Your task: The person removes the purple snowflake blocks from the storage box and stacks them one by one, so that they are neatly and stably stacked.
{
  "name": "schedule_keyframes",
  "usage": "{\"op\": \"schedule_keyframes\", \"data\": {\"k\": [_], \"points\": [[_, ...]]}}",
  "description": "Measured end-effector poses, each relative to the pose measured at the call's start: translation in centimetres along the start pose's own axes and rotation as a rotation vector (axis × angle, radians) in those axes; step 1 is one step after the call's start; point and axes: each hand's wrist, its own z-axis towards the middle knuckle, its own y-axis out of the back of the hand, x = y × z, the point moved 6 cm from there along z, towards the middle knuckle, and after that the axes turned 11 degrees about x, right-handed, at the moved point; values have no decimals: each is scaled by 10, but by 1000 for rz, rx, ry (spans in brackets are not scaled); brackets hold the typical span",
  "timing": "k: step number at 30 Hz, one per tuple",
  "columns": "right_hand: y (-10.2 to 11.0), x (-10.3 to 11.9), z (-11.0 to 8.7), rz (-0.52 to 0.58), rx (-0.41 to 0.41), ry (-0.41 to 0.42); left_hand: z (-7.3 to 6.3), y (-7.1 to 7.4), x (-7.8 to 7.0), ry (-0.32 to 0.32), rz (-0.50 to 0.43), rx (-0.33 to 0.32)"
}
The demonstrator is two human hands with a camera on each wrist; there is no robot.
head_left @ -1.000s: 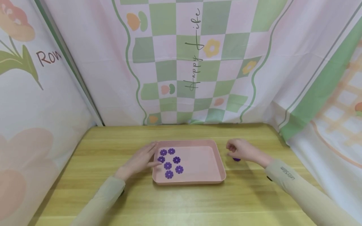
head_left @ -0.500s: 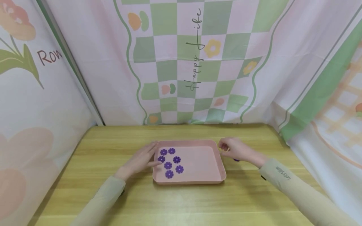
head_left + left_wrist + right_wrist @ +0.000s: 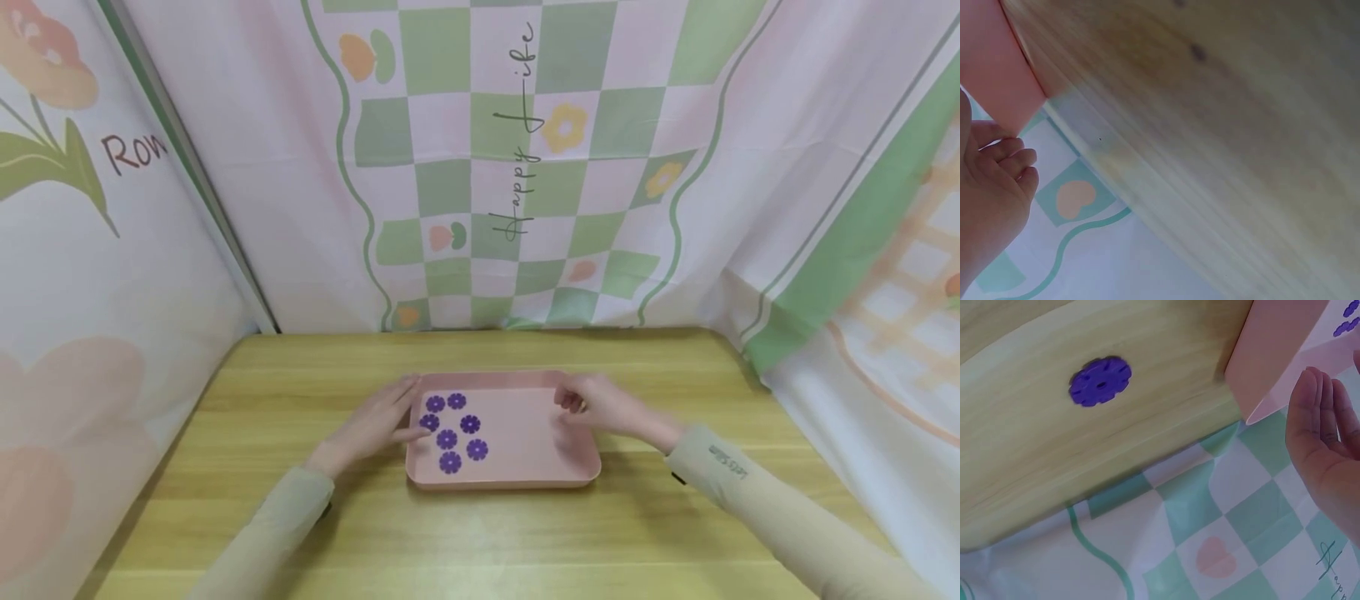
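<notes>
A shallow pink tray (image 3: 525,485) stands on the wooden table, with several purple notched plastic discs (image 3: 477,449) lying flat in its left part. At the tray's left wall is my left hand (image 3: 371,425); its extended fingers lie along the rim at the far left corner and its thumb reaches over the inside. My right hand (image 3: 607,407) hovers over the tray's right end, fingers bent towards the thumb. Its fingertips are partly hidden, so I cannot tell whether a disc is between them. Another purple disc (image 3: 1100,381) rests on the table in the right wrist view.
The wooden table (image 3: 480,542) extends around the tray on every side. Behind it hangs a green-and-white checked curtain (image 3: 495,167), and printed cloth (image 3: 150,275) closes off the left side. More cloth (image 3: 885,350) hangs at the right.
My right hand has moved left from beside the tray, past its right wall, to above its right end. The left hand and the discs in the tray stay put.
</notes>
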Motion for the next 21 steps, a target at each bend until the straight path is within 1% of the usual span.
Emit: {"op": "schedule_keyframes", "data": {"k": [5,12,15,21], "points": [[-5,7,4,33,6,32,1,0,2,8,-5,8],[-18,17,14,18,27,25,0,1,0,1,-4,-4],[-25,23,19,41,46,38,0,1,0,-3,-5,-6],[-34,31,26,65,75,15,0,0,0,-3,-1,-7]]}}
